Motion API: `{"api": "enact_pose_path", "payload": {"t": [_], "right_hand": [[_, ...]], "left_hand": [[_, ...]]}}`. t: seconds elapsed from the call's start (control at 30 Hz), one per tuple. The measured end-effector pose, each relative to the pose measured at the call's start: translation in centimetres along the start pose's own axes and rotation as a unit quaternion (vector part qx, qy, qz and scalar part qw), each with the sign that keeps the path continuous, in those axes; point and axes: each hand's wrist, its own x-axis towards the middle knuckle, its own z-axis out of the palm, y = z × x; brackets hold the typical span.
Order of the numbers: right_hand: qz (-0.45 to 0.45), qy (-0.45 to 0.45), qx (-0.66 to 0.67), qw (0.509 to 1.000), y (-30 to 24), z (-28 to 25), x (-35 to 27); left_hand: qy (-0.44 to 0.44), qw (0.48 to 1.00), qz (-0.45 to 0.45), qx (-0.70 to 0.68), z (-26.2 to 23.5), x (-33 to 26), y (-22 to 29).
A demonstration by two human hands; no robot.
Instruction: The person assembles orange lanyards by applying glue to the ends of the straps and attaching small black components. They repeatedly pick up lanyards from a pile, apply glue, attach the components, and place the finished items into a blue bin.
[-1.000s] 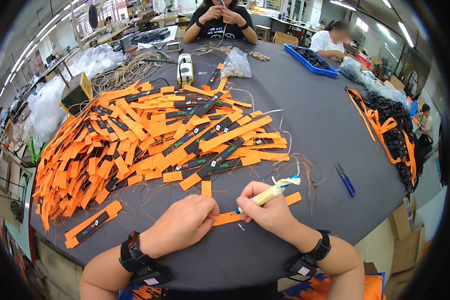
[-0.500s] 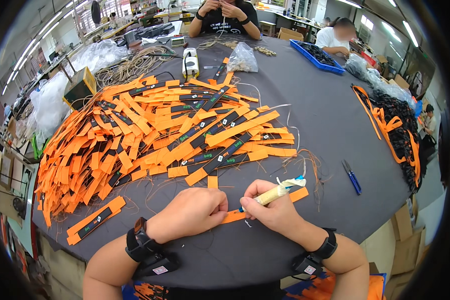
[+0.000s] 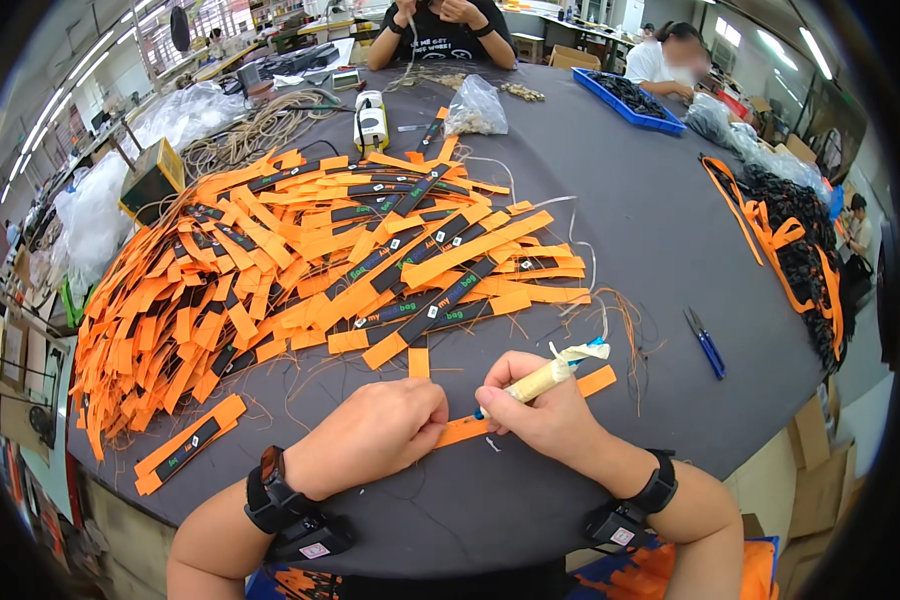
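Head view: one flat orange fabric strip [image 3: 460, 431] lies on dark grey tabletop [image 3: 630, 260], beneath both hands; right hand [image 3: 548, 418] grips cream-wrapped pen-shaped tool [image 3: 542, 383], blue tip at strip; left hand [image 3: 382, 432] curls over strip's left end, pinch indeterminable.

Table [image 3: 625, 220]: passage available between left-edge strap pile [image 3: 280, 250] and right-edge black heap [image 3: 798, 262]; snips [image 3: 708, 350] lie within. Left hand [image 3: 385, 425] and right hand [image 3: 545, 412] obstruct near edge.

strap pile [image 3: 372, 262] — left on table [image 3: 630, 225] | single strap [image 3: 462, 431] before it | snips [image 3: 707, 346] — right
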Motion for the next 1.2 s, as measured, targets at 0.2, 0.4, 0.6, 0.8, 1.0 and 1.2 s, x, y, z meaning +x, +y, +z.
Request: {"api": "enact_pose_path", "payload": {"t": [0.2,0.4,0.6,0.8,1.0,1.2], "right_hand": [[0.025,0.004,0.028,0.999,-0.6,0.1,0.1],[0.011,0.000,0.010,1.000,-0.3,0.0,0.0],[-0.007,-0.005,-0.012,1.000,0.2,0.0,0.1],[-0.005,-0.006,-0.012,1.000,0.1,0.0,0.0],[-0.013,-0.014,-0.023,1.000,0.4,0.0,0.1],[-0.027,-0.019,-0.048,0.998,0.3,0.0,0.0]], "left_hand": [[0.002,1.000,0.012,0.011,0.0,0.2,-0.1],[0.012,0.999,0.018,0.034,0.7,0.1,-0.1],[0.024,1.000,0.000,-0.001,0.7,0.0,0.0],[0.014,1.000,-0.023,-0.009,0.5,0.0,0.2],[0.007,0.999,-0.044,-0.010,0.4,0.0,0.5],[0.023,0.999,-0.037,-0.017,0.8,0.0,0.0]]}}
